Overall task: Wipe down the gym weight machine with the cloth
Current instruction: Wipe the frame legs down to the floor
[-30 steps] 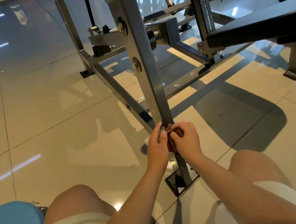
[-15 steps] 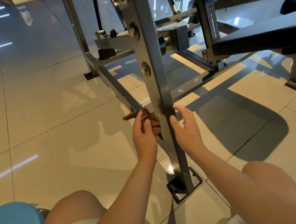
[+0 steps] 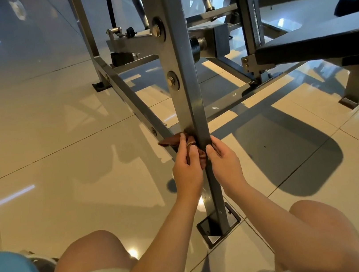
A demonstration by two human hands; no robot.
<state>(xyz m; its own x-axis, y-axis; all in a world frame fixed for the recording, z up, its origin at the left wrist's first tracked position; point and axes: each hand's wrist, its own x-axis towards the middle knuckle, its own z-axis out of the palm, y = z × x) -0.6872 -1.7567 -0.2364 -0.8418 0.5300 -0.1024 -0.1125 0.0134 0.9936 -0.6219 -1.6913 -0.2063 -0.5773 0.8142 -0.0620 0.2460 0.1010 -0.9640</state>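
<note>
Location: cloth [image 3: 168,141] bunched against left face of upright post [image 3: 184,76], low on frame, above base plate [image 3: 232,217]. Grip: left hand [image 3: 187,172] pinches cloth, pressing it on metal for wiping; right hand [image 3: 224,164] curls round post's opposite side, likely bracing; cloth contact there hidden.

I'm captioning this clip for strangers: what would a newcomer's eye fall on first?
The grey upright post of the weight machine runs down the middle of the view. Low on it, the left hand holds a brown cloth against its left side while the right hand grips its right side. A black padded bench juts in at upper right.
</note>
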